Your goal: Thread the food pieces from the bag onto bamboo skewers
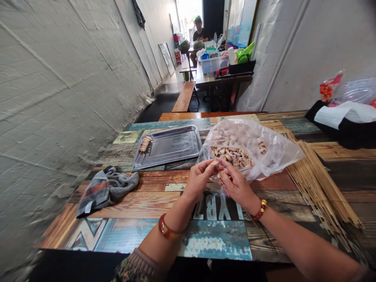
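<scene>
left hand point(199, 178) fingers pinch meat piece point(215, 162); right hand point(235, 184) fingers grip skewer point(219, 169) beneath it.

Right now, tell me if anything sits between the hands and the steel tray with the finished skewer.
Nothing visible does. The left hand and right hand work at the mouth of the plastic bag; the tray lies just beyond, across bare tabletop. The grey cloth lies off to the left.

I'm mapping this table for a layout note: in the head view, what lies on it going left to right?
Grey cloth → metal tray holding one filled skewer → clear bag of pale pieces, both hands at its mouth → pile of bamboo skewers.
</scene>
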Available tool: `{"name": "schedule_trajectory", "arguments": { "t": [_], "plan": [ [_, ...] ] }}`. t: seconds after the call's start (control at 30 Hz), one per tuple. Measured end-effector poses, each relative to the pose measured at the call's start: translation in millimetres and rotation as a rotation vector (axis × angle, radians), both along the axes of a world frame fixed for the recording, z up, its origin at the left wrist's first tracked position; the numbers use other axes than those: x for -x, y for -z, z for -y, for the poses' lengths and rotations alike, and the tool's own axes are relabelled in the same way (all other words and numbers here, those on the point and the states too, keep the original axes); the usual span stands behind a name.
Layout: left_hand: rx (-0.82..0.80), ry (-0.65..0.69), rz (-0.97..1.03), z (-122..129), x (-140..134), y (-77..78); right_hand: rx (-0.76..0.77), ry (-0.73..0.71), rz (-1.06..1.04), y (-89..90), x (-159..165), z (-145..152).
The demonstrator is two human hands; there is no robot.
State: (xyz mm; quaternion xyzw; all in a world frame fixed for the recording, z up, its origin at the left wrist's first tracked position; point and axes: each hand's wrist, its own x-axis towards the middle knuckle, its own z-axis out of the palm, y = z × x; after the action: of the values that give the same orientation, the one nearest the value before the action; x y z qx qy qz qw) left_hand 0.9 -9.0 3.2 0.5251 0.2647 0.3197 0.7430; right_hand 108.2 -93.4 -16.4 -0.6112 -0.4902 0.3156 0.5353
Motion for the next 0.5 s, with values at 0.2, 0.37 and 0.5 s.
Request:
{"name": "schedule_trajectory", "arguments": {
  "t": [0.2,0.37,0.5],
  "plan": [
    [0.022,-0.018,-0.011,0.1,-0.2,-0.9,-0.025,-0.01,0.02,1.2,0.0,0.1],
    [0.087,0.002,-0.02,0.1,0.4,-0.3,-0.044,-0.031,0.07,3.0,0.7,-1.7],
    [0.076,-0.022,-0.036,-0.4,-0.4,4.7,-0.035,0.003,0.137,2.6,2.6,-2.1]
  ]
}}
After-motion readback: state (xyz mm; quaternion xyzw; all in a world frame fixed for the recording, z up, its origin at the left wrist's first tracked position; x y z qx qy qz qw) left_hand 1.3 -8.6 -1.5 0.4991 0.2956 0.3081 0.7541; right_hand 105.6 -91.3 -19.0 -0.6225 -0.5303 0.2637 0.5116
